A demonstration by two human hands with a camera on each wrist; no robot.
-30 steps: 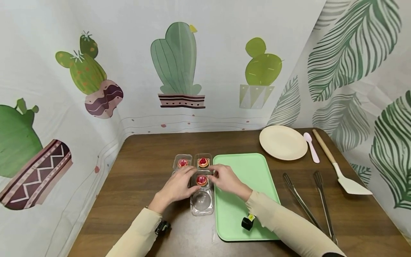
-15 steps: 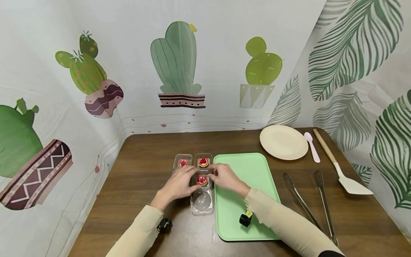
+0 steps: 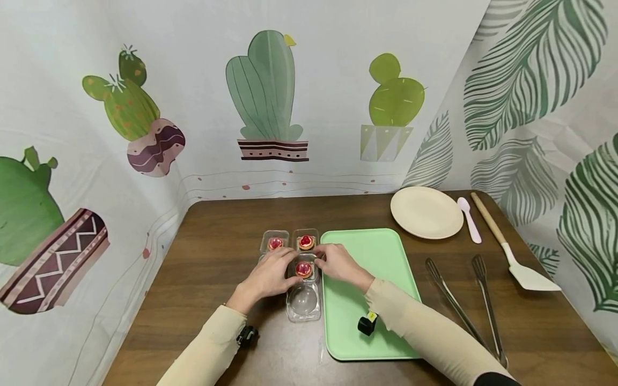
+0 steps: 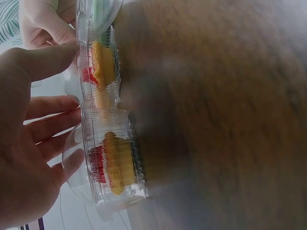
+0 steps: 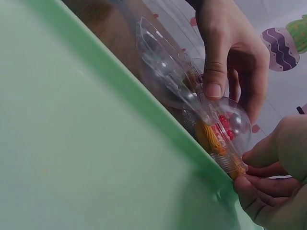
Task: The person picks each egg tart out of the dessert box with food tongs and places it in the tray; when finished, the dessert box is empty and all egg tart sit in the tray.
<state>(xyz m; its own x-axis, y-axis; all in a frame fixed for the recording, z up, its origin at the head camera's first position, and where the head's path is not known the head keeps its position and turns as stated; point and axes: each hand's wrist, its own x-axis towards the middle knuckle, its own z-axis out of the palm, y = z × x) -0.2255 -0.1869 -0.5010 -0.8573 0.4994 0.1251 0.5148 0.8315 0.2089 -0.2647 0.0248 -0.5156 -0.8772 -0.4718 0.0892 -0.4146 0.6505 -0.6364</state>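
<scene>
In the head view a clear plastic clamshell container [image 3: 316, 279] lies left of the green tray [image 3: 372, 246]. It holds small red-topped tarts, among them a back-left tart [image 3: 275, 244], a back-right tart [image 3: 306, 243] and a front-right tart [image 3: 303, 269]. A clear domed section [image 3: 303, 300] extends toward the near side, with no tart in it. My left hand [image 3: 272, 272] lies over the left compartments, relaxed fingers on the lid and thumb by the front-right tart; it hides part of the container. My right hand [image 5: 276, 182] pinches the container's right edge between thumb and fingers.
A cream plate [image 3: 427, 213], a pink spoon [image 3: 469, 221] and a wood-handled spatula [image 3: 528, 277] lie at the back right. Metal tongs [image 3: 454, 297] lie spread to the right of the tray. Patterned cloth [image 3: 333, 102] hangs behind the brown table [image 3: 212, 252].
My right fingers have drawn closer together at the container's edge, and the right wrist has shifted slightly left. The left hand and the container have hardly moved.
</scene>
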